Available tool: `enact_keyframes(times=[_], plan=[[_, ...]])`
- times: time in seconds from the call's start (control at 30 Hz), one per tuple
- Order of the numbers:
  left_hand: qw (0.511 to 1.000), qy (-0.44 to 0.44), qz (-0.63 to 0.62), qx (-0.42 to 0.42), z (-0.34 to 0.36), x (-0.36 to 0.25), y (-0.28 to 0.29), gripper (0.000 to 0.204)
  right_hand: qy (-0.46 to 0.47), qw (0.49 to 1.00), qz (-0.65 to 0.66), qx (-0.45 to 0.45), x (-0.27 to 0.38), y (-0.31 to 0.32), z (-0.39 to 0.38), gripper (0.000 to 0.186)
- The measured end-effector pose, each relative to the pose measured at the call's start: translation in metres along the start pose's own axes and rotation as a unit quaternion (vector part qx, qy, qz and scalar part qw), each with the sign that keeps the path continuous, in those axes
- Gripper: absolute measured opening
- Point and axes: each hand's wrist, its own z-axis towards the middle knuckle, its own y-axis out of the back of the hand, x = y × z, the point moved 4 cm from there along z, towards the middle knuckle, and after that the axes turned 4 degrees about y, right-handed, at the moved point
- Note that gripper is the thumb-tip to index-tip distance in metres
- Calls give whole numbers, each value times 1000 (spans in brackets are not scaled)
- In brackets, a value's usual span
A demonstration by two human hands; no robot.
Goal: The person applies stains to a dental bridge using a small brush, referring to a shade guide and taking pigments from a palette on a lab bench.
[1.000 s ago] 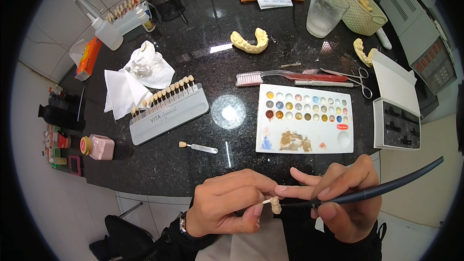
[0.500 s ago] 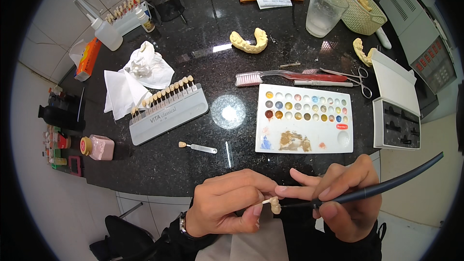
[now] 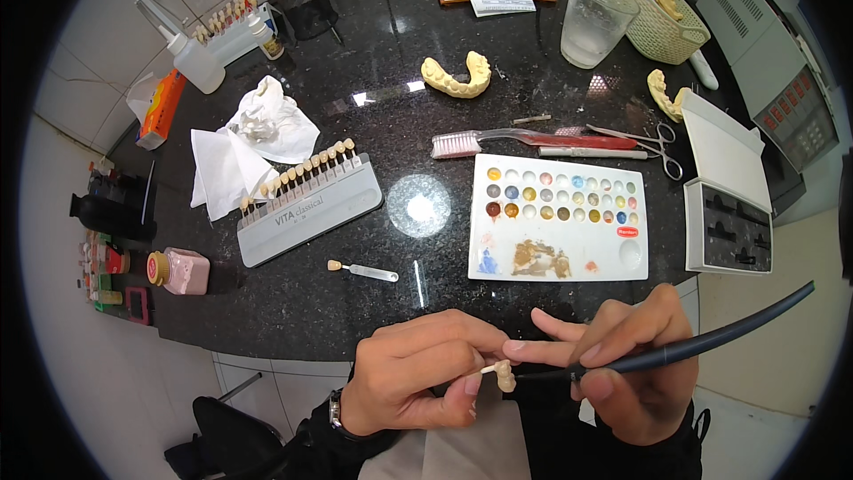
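Observation:
My left hand point(image 3: 418, 373) pinches a thin stick that carries a small cream tooth crown point(image 3: 506, 379) below the counter's front edge. My right hand point(image 3: 622, 364) grips a long dark-handled brush point(image 3: 702, 342), and its tip meets the crown. Just beyond the hands lies a white paint palette point(image 3: 560, 218) with several coloured wells and brown and blue smears.
On the black stone counter point(image 3: 391, 124) are a grey tooth shade guide point(image 3: 306, 200), a single shade tab point(image 3: 360, 270), crumpled tissues point(image 3: 258, 138), a pink jar point(image 3: 182, 270), a yellow dental cast point(image 3: 458, 77), a red-handled toothbrush point(image 3: 533, 140), scissors point(image 3: 649, 138), a plastic cup point(image 3: 595, 20), a woven basket point(image 3: 657, 4) and a white case point(image 3: 724, 187).

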Motion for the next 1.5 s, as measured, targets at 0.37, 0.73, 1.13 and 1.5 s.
enact_keyframes(times=[0.37, 0.73, 1.13, 1.5], plan=[[1000, -8, 1, -25, 1, 0, -1, 24, 1, 1000, -14, 3, 2, -1, 0, 22], [997, 15, 13, -75, 0, 1, 0, 20, 20, 988, 32, -147, -3, 14, -6, 17], [944, 194, -94, -249, 1, 4, -6, 17, 117, 947, 23, -299, -19, 30, -13, 14], [886, 263, -328, -196, 9, -5, -21, 24, 170, 934, 13, -314, -11, 24, -23, 17]])
